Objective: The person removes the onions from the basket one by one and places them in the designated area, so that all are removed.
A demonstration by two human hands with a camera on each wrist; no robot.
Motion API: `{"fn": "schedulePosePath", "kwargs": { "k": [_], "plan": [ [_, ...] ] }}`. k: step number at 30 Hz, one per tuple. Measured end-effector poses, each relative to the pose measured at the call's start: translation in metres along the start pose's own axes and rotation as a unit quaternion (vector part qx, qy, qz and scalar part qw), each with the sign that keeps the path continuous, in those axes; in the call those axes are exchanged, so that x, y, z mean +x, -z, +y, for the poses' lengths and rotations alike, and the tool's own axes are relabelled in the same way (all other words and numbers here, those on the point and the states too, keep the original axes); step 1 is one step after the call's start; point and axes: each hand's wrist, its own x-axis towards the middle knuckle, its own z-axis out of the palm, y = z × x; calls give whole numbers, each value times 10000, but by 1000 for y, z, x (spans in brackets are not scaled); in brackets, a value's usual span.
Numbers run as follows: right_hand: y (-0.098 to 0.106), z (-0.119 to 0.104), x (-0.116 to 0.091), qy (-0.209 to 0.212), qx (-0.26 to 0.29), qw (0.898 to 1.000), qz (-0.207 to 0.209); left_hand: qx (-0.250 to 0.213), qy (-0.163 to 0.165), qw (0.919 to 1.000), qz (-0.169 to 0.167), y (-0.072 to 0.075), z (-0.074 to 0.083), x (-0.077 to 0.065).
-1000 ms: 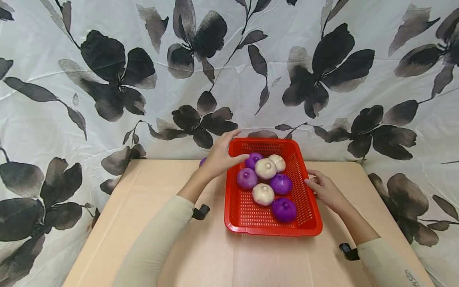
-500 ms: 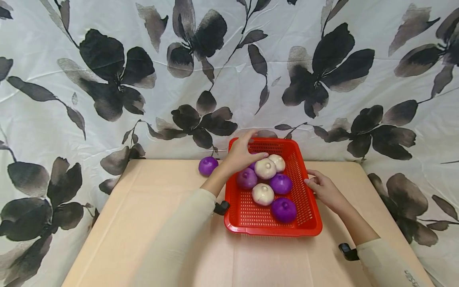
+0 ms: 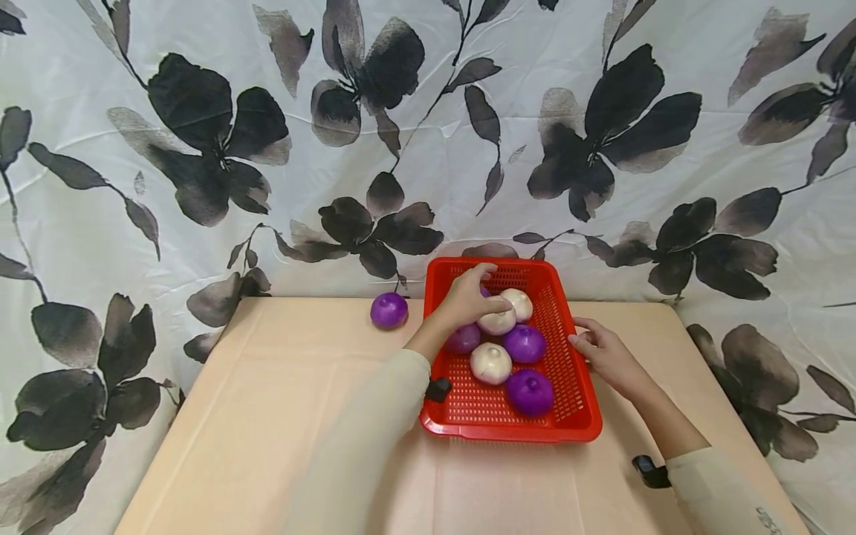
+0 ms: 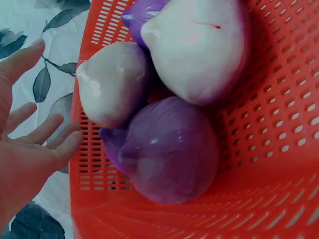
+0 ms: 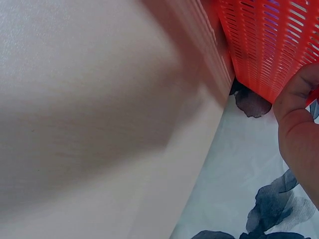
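A red plastic basket (image 3: 461,429) with slotted walls holds several purple and white onions. My left hand (image 3: 464,301) is over its far left part, fingers spread and thumb beside a white onion (image 3: 498,322). It partly hides a purple onion (image 3: 484,292) behind. In the left wrist view the hand (image 4: 30,154) appears open with nothing in it, left of a pale onion (image 4: 114,84) and a purple onion (image 4: 172,149). My right hand (image 3: 610,355) grips the basket's right rim; in the right wrist view its thumb and fingers (image 5: 294,107) curl at that edge.
One purple onion (image 3: 388,310) sits on the table (image 3: 281,386) left of the basket, near the back edge. A white cloth with dark flowers (image 3: 481,178) hangs close behind the table. Another white onion (image 3: 518,305) lies at the back of the basket.
My left hand has moved right, from the basket's left edge to over the onions. The purple onion on the table has come into full view. Right hand and basket have stayed put.
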Motion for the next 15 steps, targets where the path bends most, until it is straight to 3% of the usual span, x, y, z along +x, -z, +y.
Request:
{"fn": "schedulePosePath", "kwargs": {
  "k": [15],
  "plan": [
    [7,3,11,25,57,10000,-73,607,769,9952,63,-19,-10,5]
  ]
}}
